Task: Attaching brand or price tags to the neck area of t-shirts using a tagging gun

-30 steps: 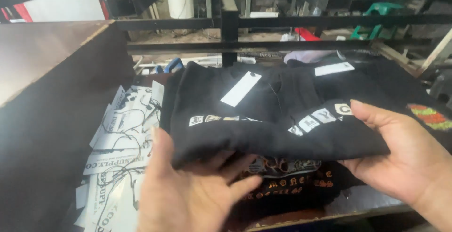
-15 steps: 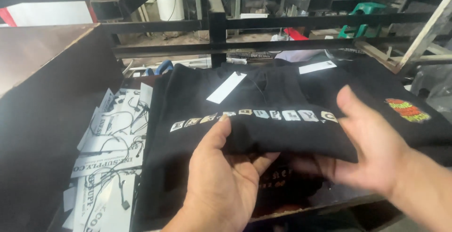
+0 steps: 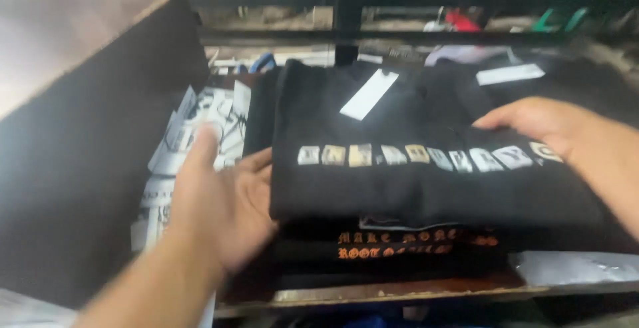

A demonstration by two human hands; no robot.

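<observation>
The left hand (image 3: pixel 223 198), fingers spread open, presses the left edge of the folded black shirt (image 3: pixel 426 168); the right hand (image 3: pixel 552 125) lies flat on its right side. A white rectangular tag (image 3: pixel 369 93) sits atop the shirt.

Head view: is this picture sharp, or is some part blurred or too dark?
Head view: motion blur smears the left hand and right hand; the row of pale square prints on the folded black cloth garment is soft; the dark wooden panel at left sits in shadow.
</observation>
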